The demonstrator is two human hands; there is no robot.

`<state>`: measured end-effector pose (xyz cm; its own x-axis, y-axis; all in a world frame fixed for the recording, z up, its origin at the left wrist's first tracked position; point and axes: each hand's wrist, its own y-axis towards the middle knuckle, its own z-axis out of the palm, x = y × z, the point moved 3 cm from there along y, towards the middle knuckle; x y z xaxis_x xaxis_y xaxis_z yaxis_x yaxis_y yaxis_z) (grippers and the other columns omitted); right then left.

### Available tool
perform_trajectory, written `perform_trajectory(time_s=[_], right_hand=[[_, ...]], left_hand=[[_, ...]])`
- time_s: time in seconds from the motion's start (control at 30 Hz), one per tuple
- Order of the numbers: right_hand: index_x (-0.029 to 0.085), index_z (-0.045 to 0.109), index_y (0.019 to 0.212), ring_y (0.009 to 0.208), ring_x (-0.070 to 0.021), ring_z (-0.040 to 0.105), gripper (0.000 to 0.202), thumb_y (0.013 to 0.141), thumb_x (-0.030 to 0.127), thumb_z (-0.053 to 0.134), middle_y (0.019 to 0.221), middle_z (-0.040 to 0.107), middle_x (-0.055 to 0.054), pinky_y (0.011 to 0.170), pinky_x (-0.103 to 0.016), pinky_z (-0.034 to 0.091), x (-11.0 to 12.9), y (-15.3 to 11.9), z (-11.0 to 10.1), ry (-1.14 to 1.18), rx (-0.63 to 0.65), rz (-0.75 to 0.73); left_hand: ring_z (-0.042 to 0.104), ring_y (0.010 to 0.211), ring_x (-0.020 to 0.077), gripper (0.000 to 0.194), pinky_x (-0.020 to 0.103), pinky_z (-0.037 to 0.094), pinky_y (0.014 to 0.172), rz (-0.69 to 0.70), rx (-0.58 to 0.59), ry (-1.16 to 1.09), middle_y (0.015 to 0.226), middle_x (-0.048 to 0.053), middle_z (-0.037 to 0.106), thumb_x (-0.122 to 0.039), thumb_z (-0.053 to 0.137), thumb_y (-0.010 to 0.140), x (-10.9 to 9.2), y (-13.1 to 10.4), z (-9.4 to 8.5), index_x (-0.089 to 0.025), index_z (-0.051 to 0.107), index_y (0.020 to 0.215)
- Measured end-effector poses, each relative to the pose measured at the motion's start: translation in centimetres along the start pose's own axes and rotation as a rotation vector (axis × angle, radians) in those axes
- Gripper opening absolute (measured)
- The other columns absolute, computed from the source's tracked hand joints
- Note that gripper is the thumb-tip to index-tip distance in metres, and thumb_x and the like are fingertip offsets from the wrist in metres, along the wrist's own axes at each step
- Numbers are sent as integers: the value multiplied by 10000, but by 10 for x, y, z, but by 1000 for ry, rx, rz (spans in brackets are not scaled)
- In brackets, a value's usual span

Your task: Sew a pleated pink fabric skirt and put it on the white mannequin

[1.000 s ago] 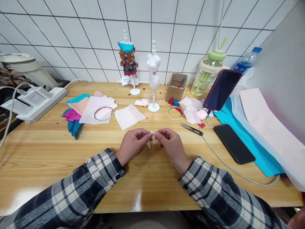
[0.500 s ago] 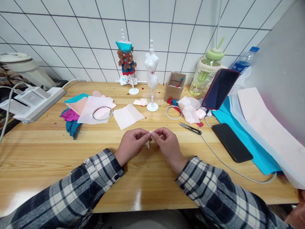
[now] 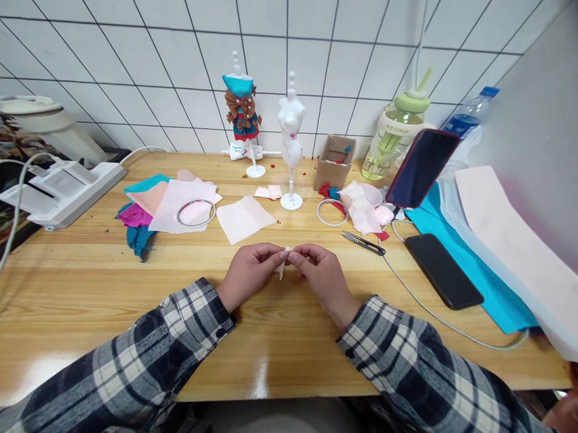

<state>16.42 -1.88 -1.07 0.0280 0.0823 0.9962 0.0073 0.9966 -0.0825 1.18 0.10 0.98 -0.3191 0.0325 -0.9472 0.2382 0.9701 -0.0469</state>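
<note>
Between my two hands is a small piece of pale crepe paper (image 3: 281, 272), pinched at its top with a narrow end hanging down. My left hand (image 3: 252, 269) grips it with thumb and forefinger. The fingertips of my right hand (image 3: 322, 274) close on the same piece from the other side, and my fingers hide most of it. Just beyond my hands lies a pale pink paper square (image 3: 245, 220). Behind it stand a bare white mini mannequin (image 3: 291, 119) and one dressed in crepe paper (image 3: 240, 107). Thread snips (image 3: 364, 243) lie right of my right hand.
Coloured paper sheets (image 3: 180, 206) with a metal ring lie at left, near a power strip (image 3: 76, 193). A small cardboard box (image 3: 335, 174), a second ring (image 3: 318, 219), a propped phone (image 3: 422, 167), a flat phone (image 3: 443, 271), a cable and a drink bottle (image 3: 397, 132) are at right.
The view has shifted slightly, so the background sits a little differently. My hands keep their pinch on the crepe paper, with barely any movement of the fingers.
</note>
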Motion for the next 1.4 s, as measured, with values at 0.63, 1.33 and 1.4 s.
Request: perform_trajectory(time_s=[0.63, 1.33, 1.4], right_hand=[[177, 674, 773, 496, -114, 541, 239, 735, 412, 694, 599, 617, 9, 476, -240, 456, 3, -1, -3, -132, 3, 46], [213, 173, 1510, 888, -180, 652, 921, 784, 397, 710, 1089, 685, -98, 776, -324, 528, 7, -3, -6, 73, 74, -45], [186, 228, 1490, 848, -173, 654, 869, 789, 379, 704, 980, 705, -72, 776, -321, 517, 5, -3, -5, 109, 76, -4]], left_hand=[[603, 593, 152, 330, 240, 480, 565, 62, -34, 63, 694, 45, 726, -479, 673, 766, -2, 3, -11, -156, 741, 745], [627, 544, 132, 326, 243, 483, 571, 99, 17, 96, 728, 3, 735, -422, 689, 789, -1, -3, -4, -201, 570, 998], [602, 497, 112, 309, 227, 460, 538, 108, -4, 95, 715, -23, 716, -397, 697, 785, 0, -4, -4, -214, 489, 923]])
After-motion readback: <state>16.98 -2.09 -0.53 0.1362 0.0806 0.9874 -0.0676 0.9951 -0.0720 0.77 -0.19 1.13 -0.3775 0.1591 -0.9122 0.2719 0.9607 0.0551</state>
